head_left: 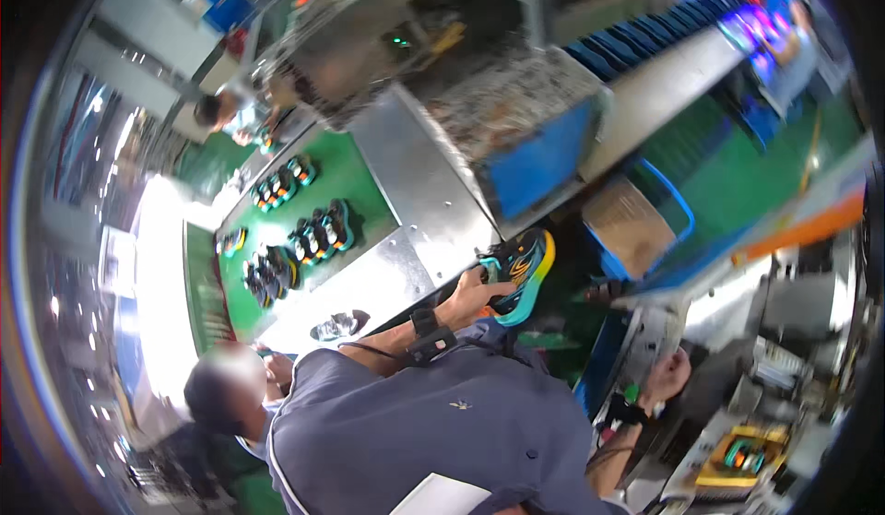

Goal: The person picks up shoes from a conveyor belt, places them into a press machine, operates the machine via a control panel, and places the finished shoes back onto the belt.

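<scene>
My left hand [472, 297] is closed around the collar of a sneaker [527, 275]. The sneaker has a dark upper with orange lines and a sole running from yellow to teal, and it hangs just off the metal table corner. A black strap with a small device [430, 335] circles my left wrist. Out to the right, my right hand [667, 378] is beside a grey machine; blur hides how its fingers are set. Something dark with a green part [631, 393] sits around that wrist.
Several sneakers [313, 236] stand in rows on a green conveyor belt [359, 178]; a grey shoe [339, 325] lies on its metal edge. Co-workers are at left [221, 395], far left and far right. A blue cart [682, 206] holds cardboard. A yellow tray [724, 472] sits on the right-hand machine.
</scene>
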The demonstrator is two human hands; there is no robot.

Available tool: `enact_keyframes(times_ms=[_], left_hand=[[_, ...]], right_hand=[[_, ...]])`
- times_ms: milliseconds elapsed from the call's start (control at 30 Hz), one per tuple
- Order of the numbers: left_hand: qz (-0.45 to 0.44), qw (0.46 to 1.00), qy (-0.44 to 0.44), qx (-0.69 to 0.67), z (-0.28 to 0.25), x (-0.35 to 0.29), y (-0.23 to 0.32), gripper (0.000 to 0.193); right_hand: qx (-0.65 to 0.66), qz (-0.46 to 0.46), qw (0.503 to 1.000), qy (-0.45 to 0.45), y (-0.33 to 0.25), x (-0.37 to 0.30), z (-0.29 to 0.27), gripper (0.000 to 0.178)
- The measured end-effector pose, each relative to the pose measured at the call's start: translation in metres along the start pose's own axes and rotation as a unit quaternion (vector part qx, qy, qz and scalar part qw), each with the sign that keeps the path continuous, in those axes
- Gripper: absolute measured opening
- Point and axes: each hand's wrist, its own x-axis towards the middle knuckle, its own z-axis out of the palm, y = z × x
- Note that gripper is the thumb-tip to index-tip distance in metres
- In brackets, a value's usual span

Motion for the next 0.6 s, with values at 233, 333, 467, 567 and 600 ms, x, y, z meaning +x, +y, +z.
enact_keyframes(times_ms=[233,333,467,567,600], left_hand=[[-0.015,0.964,0.244,-0.103,-0.191,0.065,-0.032,0.034],[0.046,0.939,0.319,-0.120,-0.281,0.107,-0.038,0.031],[0.095,0.911,0.389,-0.101,-0.401,0.173,-0.033,0.022],[0.142,0.896,0.419,-0.032,-0.493,0.222,-0.021,0.020],[0.165,0.886,0.432,-0.002,-0.519,0.239,-0.018,0.021]], right_hand=[[0.228,-0.153,0.962,0.008,-0.272,0.155,0.019,0.015],[0.210,-0.375,0.902,-0.035,-0.439,0.189,0.022,0.013],[0.151,-0.536,0.829,-0.047,-0.646,0.195,0.063,0.021],[0.108,-0.648,0.746,-0.112,-0.782,0.176,0.124,0.043],[0.095,-0.664,0.727,-0.150,-0.817,0.166,0.144,0.050]])
